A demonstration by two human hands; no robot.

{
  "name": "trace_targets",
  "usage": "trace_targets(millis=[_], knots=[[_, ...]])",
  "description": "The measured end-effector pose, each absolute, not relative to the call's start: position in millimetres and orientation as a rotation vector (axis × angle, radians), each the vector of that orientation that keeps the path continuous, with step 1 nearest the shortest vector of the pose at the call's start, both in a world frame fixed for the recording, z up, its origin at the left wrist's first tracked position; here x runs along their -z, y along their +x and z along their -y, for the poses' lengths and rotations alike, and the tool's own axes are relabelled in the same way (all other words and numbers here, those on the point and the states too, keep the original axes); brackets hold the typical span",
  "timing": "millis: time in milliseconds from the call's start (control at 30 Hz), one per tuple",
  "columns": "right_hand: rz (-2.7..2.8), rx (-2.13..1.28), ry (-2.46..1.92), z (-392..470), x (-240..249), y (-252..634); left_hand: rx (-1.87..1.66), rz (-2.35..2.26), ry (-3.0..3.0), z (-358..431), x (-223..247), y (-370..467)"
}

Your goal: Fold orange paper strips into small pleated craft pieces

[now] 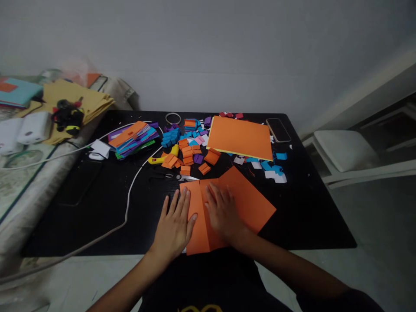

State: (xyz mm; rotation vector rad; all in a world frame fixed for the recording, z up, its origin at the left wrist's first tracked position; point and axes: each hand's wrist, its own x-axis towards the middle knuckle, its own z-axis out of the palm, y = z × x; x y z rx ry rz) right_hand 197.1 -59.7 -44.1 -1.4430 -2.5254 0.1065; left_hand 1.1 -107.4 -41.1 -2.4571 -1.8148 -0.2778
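An orange sheet of paper (196, 234) lies at the table's front edge, with a lengthwise crease near its left part. My left hand (173, 227) rests flat on its left edge, fingers stretched out and thumb apart. Over the middle of the orange paper lies my right hand (224, 214), its fingers spread and a little bent, pressing on the surface. To the right, an orange part (251, 201) fans out at an angle; whether it is a second sheet I cannot tell. Just beyond the paper lie scissors (188, 177), partly covered by it.
Small folded orange pieces (187, 160), blue pieces (170, 137) and a yellow cutter (162, 158) lie behind. A stack of orange sheets (240, 138) sits at back right, beside a phone (278, 130). Coloured strips (134, 138) are piled left. A white cable (128, 201) crosses the table (312, 216).
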Motion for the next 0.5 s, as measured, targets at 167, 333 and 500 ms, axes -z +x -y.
trace_targets(millis=[167, 333, 500], knots=[[2.526, -0.121, -1.441, 59.3, 42.0, 196.9, 0.332, 1.857, -2.475, 107.7, 39.3, 2.2], [2.504, -0.139, -1.471, 59.7, 41.7, 197.7, 0.339, 1.890, -2.464, 109.4, 39.2, 3.1], [2.487, -0.121, -1.480, 58.8, 41.1, 198.5, 0.297, 1.873, -2.451, 111.8, 40.1, 2.7]])
